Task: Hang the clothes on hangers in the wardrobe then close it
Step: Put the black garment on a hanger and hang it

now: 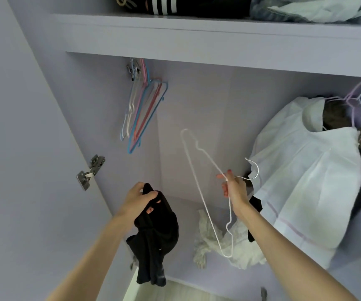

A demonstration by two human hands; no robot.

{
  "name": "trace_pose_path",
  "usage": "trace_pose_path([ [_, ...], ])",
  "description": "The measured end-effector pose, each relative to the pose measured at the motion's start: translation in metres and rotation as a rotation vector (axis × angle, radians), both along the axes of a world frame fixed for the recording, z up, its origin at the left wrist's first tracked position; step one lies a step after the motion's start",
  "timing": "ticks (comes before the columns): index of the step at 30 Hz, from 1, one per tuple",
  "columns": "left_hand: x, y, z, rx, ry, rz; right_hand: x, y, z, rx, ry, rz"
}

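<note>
Black garment (155, 231) bunched and clamped in left hand (139, 199) grip, low before open wardrobe (197, 109). White wire hanger (199, 185) pinched near hook by right hand (235, 189). Spare hangers (141, 109) hung upper left; white shirt (301, 181) hung at right.

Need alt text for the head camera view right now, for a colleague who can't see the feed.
Inside an open lilac wardrobe, a person's left hand grips a bunched black garment while the right hand holds a thin white wire hanger near its hook. Spare coloured plastic hangers hang at upper left; a white shirt hangs at right.
</note>
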State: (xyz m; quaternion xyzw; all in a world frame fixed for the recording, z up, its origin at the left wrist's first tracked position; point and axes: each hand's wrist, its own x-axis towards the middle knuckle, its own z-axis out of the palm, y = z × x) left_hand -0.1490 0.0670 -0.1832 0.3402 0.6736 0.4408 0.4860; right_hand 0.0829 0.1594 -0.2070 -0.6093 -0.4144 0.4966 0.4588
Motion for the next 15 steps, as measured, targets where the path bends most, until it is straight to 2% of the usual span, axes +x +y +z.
trace_pose_path([
  [2,0.002,-0.001,-0.002,-0.011,0.094,-0.089,0.004,-0.002,-0.001,-0.032,-0.010,0.076],
  [5,0.007,-0.002,-0.005,0.009,0.219,-0.171,0.006,-0.007,-0.003,-0.054,-0.174,0.170],
  [8,0.007,-0.004,-0.006,0.036,0.291,-0.200,0.010,-0.010,-0.010,-0.068,-0.251,0.137],
  [10,0.007,-0.005,-0.006,0.048,0.246,-0.175,0.013,-0.010,-0.013,-0.078,-0.247,0.097],
  [13,0.008,-0.007,-0.007,0.066,0.055,0.011,0.021,-0.012,-0.014,-0.087,-0.223,0.047],
  [15,0.005,-0.007,-0.011,0.094,0.052,0.127,0.027,-0.014,-0.011,-0.071,-0.241,0.025],
])
